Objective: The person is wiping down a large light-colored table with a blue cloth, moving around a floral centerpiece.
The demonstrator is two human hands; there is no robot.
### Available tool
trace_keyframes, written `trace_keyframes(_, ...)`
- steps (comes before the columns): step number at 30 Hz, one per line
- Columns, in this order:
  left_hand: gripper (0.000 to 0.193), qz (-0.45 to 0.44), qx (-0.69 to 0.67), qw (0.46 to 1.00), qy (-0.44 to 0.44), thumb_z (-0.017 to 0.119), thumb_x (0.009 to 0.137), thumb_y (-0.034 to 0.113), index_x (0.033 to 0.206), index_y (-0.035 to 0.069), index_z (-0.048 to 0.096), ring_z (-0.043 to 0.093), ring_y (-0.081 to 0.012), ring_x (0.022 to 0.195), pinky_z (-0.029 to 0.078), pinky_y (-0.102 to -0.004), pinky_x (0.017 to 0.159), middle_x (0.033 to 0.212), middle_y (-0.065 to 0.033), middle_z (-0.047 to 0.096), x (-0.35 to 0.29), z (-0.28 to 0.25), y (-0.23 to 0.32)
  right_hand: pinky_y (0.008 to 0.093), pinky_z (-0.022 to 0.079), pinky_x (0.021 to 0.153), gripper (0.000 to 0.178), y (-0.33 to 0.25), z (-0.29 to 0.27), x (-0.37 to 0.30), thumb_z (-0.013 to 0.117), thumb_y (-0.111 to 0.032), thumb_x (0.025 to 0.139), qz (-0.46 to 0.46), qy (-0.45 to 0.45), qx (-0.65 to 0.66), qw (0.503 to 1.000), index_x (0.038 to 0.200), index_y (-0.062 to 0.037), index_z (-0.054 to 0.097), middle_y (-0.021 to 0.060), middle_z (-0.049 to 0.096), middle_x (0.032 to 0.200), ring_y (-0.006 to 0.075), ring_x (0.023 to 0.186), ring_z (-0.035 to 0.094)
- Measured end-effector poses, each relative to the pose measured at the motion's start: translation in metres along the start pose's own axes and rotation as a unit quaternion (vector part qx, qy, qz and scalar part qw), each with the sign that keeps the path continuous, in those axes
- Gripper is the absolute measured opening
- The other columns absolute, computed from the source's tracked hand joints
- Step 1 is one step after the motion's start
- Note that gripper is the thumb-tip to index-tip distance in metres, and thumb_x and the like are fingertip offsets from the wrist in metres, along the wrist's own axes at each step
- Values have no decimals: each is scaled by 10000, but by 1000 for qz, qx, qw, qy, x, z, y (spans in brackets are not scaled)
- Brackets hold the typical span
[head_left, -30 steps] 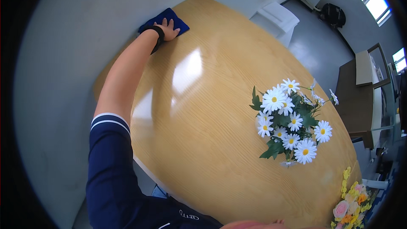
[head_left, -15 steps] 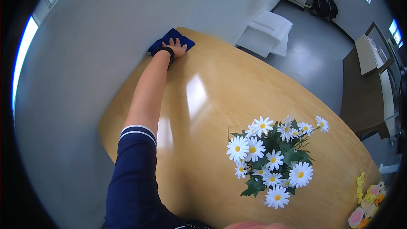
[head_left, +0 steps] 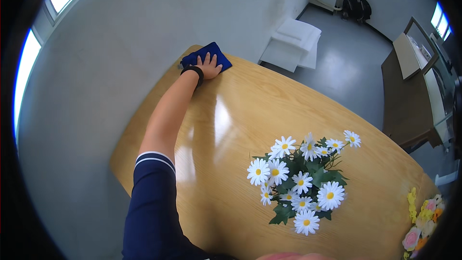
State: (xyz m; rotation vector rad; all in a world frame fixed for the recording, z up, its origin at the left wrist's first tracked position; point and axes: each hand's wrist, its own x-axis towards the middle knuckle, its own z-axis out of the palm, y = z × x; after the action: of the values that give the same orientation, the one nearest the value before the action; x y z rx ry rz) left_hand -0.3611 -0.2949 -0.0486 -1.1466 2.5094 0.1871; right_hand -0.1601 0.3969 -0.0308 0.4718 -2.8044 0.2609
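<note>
My left hand (head_left: 208,67) lies flat, palm down and fingers spread, on a folded dark blue cloth (head_left: 219,52). Both are at the far left end of the light wooden table (head_left: 260,101), with the cloth reaching the far edge. A black band circles my left wrist, and my arm stretches out straight in a navy sleeve. I see no right hand. To the right of my arm stands a bunch of white daisies (head_left: 301,183) with yellow centres and green leaves; whatever holds them is hidden beneath.
A pale wall (head_left: 86,91) runs along the table's left side. Pink, orange and yellow flowers (head_left: 418,231) sit at the near right corner. Beyond the far edge are white stacked sheets (head_left: 293,43), a black bag (head_left: 356,8) on the floor and a brown desk (head_left: 409,101).
My left hand and the blue cloth under it have shifted right along the table's far edge, away from the far left corner. The whole view has also moved slightly.
</note>
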Motion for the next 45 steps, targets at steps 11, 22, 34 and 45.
trace_keyframes(11,584,105,87,990,-43,187,859,443,1330,117,74,-37,-319,1270,5,-552,977,1393,-80,15,-119,-6,13,499,265,897,363,5,-9,-14,479,-206,738,43,-67,32,996,1053,-25,489,197,437,1157,375,1098,354)
trace_keyframes(22,630,257,98,961,-25,286,840,447,1332,125,60,-48,-371,1257,52,-574,954,1386,-128,-32,-233,74,-90,475,312,892,307,-2,-13,-5,443,-161,780,10,-14,46,999,1028,9,506,193,495,1083,344,1048,437)
trace_keyframes(34,621,431,188,881,-44,270,840,484,1312,96,163,10,-433,1237,77,-621,916,1370,-188,21,-296,84,-96,483,316,885,310,-5,-11,0,436,-153,777,10,-22,38,999,1032,10,503,203,479,1090,362,1042,429)
trace_keyframes(45,658,305,182,931,-87,279,838,461,1333,136,-8,-85,-362,1256,73,-561,956,1382,-116,-100,-177,30,29,484,333,866,324,-1,-10,11,427,-186,783,42,-18,38,998,1034,2,510,198,494,1080,373,1018,442)
